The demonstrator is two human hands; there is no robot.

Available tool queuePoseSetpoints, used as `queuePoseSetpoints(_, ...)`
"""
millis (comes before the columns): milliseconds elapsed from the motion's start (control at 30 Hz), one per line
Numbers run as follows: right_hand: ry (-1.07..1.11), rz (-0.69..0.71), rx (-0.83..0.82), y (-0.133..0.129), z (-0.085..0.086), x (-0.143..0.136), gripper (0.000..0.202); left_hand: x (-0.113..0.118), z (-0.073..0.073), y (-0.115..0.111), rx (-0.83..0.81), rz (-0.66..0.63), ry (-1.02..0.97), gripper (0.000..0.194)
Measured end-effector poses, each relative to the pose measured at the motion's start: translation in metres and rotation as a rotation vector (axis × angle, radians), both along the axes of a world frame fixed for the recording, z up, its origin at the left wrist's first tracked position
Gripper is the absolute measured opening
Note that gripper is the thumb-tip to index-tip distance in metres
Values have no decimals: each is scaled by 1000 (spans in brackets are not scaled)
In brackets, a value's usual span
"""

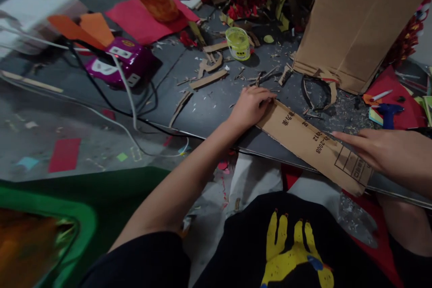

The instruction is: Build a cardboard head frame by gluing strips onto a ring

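Note:
A long strip of brown cardboard (pixel 303 139) with printed characters lies slanted along the table's front edge, its near right end sticking out past the edge. My left hand (pixel 251 105) grips the strip's far left end, fingers curled over it. Over the right part of the strip is my right hand (pixel 388 148), index finger stretched along the cardboard and the other fingers folded under. Whatever that hand may hold is hidden and blurred. Loose cardboard scraps (pixel 209 79) lie beyond my left hand.
A tall cardboard piece (pixel 357 22) stands at the back right. A yellow tub (pixel 238 44), a purple power strip (pixel 126 60) with cables, a white box (pixel 40 13) and a blue glue gun (pixel 388 112) are on the table (pixel 182 108). A green bin (pixel 91 216) stands lower left.

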State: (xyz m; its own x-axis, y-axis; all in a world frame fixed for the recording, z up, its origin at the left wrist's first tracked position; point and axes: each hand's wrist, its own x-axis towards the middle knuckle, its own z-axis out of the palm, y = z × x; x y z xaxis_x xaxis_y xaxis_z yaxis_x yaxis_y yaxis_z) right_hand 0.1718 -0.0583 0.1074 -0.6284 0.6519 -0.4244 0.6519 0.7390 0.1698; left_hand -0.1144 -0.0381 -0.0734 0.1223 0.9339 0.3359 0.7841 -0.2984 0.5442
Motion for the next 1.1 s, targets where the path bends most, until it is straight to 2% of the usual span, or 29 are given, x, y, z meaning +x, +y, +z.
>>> queuePoseSetpoints(100,-43,102,-1,8,-13,-44,53,-1,-5,4,21,-29,-35,33)
queuePoseSetpoints(200,-80,91,31,16,-37,-78,53,1,-5,5,35,-25,-43,35)
queuePoseSetpoints(300,-91,75,62,24,-56,-93,53,3,0,3,15,-5,-23,33)
queuePoseSetpoints(367,-98,71,79,26,-63,-96,53,5,4,1,-9,1,-6,31)
queuePoseSetpoints(533,-151,85,99,20,-63,-98,57,7,11,-1,-56,6,47,30)
queuePoseSetpoints(800,-176,103,106,8,-64,-105,60,7,11,-1,-50,11,80,31)
queuePoseSetpoints(1100,-218,48,46,-1,-55,-82,61,6,8,-2,-70,38,70,32)
